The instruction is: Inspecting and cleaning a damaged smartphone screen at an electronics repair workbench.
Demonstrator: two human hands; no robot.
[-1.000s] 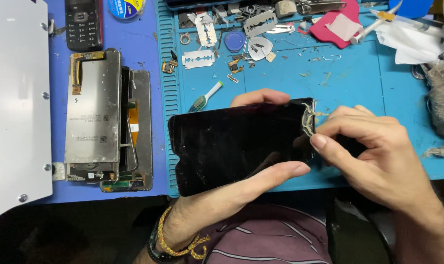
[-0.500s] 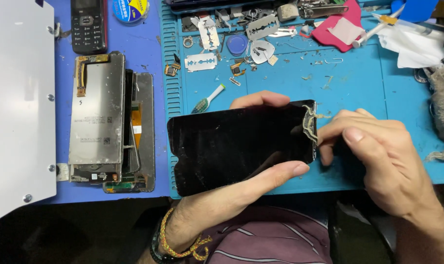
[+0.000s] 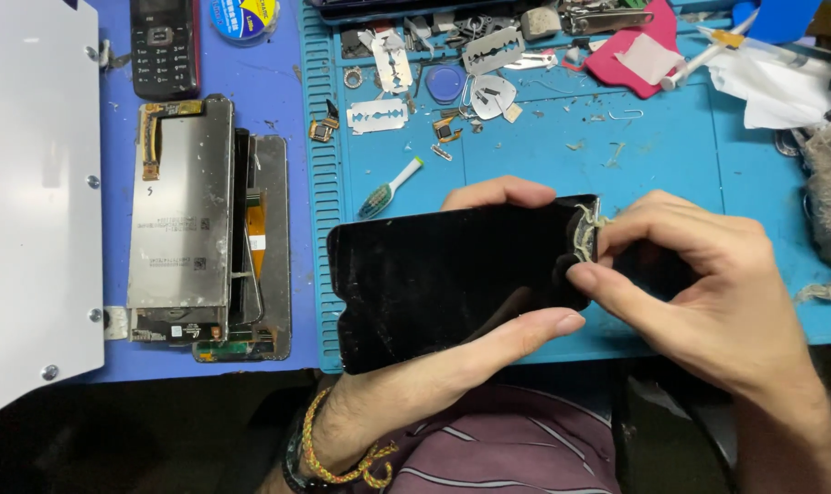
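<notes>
At the far left of the frame lies a big flat grey metal plate (image 3: 31, 201) with small screws in it. Just right of it, on the purple mat (image 3: 260, 91), sits an old black phone with buttons (image 3: 164, 48) at the top. Below that lies a taken-apart phone part with a silver metal back (image 3: 179, 215), stacked on a darker frame (image 3: 267, 247).

Next comes the blue work mat (image 3: 525, 155). A small toothbrush with a white handle (image 3: 391, 187) lies on it, just above the dark screen. Near the top of the frame are some razor blades (image 3: 377, 116), a round blue cap (image 3: 445, 84) and lots of tiny bits.

In the middle, low in the frame, is the black phone screen (image 3: 452, 279). It is held just over the near edge of the blue mat. The left hand (image 3: 452, 361) comes up from below and grips the screen, with the thumb along the bottom edge and fingers curled over the top edge. A yellow and red string bracelet (image 3: 328, 457) is on that wrist.

At the right end of the screen there is a clump of stringy yellow-grey glue (image 3: 584, 233). The right hand (image 3: 708, 293) is closed in a pinch there, with thumb and fingertips on the glue at the screen's edge.

In the upper right lie a pink cloth (image 3: 630, 57) and white tissue (image 3: 772, 87).
</notes>
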